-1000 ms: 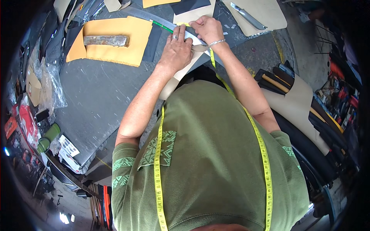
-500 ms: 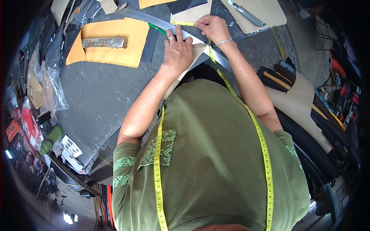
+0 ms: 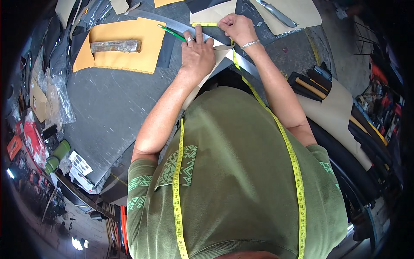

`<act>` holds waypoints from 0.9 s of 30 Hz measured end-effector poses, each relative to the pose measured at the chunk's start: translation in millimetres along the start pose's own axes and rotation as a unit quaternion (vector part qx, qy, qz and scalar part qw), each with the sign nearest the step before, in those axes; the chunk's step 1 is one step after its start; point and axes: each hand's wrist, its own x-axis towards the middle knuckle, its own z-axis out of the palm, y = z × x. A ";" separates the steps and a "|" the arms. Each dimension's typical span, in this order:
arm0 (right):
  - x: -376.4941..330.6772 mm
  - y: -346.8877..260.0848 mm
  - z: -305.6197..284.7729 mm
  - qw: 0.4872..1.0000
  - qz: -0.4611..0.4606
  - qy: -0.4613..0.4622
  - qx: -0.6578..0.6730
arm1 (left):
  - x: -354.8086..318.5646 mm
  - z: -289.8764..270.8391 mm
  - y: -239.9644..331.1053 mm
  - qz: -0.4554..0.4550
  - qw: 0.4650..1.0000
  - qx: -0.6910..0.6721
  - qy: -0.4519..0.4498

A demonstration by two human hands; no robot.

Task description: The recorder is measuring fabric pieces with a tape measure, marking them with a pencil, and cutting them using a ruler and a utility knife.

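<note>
My left hand (image 3: 198, 56) lies over the work surface, one finger stretched forward onto the end of a yellow tape measure (image 3: 209, 24). A green pencil (image 3: 171, 32) is tucked between this hand's fingers and sticks out to the left. In a pinch, my right hand (image 3: 238, 29) grips the same tape a short way along, so a short piece runs between the hands across the near edge of a beige sheet (image 3: 214, 12). From there the tape drops past my right wrist and hangs round my neck. Under my hands lie a metal ruler (image 3: 246, 65) and pale sheet material (image 3: 218, 64).
Left on the dark table (image 3: 108, 97) is a yellow-orange sheet (image 3: 129, 29) bearing a wrapped block (image 3: 115, 46). A serrated knife (image 3: 278, 14) rests on beige material at the far right. Rolls of material (image 3: 340, 112) stand at right; a green bottle (image 3: 57, 156) is at left.
Both hands have shifted slightly; the pencil in my left hand has moved a little left and lies flatter. The tape stretch between my hands remains in place.
</note>
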 end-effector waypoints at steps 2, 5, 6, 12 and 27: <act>-1.0 1.3 -1.8 0.999 -0.011 -0.028 0.017 | 1.7 -0.8 -0.8 0.016 0.999 -0.027 -0.008; -4.4 5.3 -7.7 0.999 0.002 -0.026 0.020 | 1.7 -2.7 -1.9 0.018 1.000 -0.022 -0.013; -6.0 7.3 -10.9 1.000 0.023 -0.008 -0.001 | 1.3 -3.5 -2.1 0.003 1.000 0.010 -0.023; -14.9 19.2 -27.3 0.994 -0.055 0.017 -0.087 | -0.1 -7.0 -0.4 0.004 0.999 0.022 -0.040; -14.1 21.3 -33.9 0.995 -0.035 -0.033 -0.091 | -0.5 -4.9 0.5 0.006 1.000 0.013 -0.022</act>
